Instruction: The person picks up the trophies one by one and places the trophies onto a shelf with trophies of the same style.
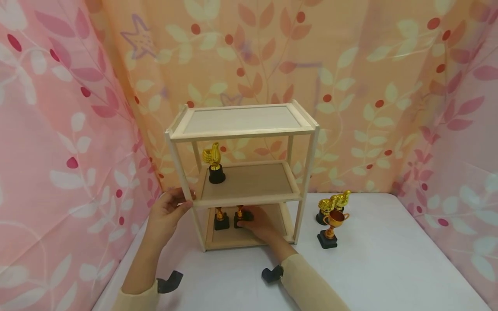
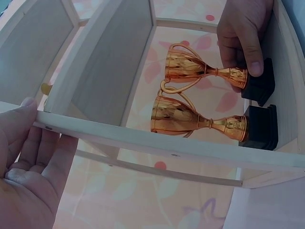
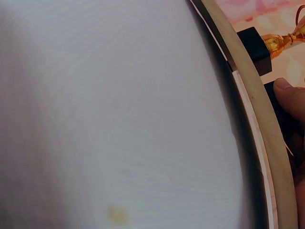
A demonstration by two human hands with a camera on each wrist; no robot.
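Note:
A small three-tier wooden shelf stands on the white table. My left hand grips its front left post, thumb on one side and fingers on the other. On the bottom tier are two gold trophy cups with black square bases. My right hand reaches in and holds the right-hand trophy cup by its base; the thumb lies on the black base. Beside it, on the left, stands the other trophy cup. A gold thumbs-up trophy stands at the left of the middle tier.
On the table right of the shelf stand another trophy cup and, behind it, two gold figure trophies close together. Floral curtains surround the table at the back and sides.

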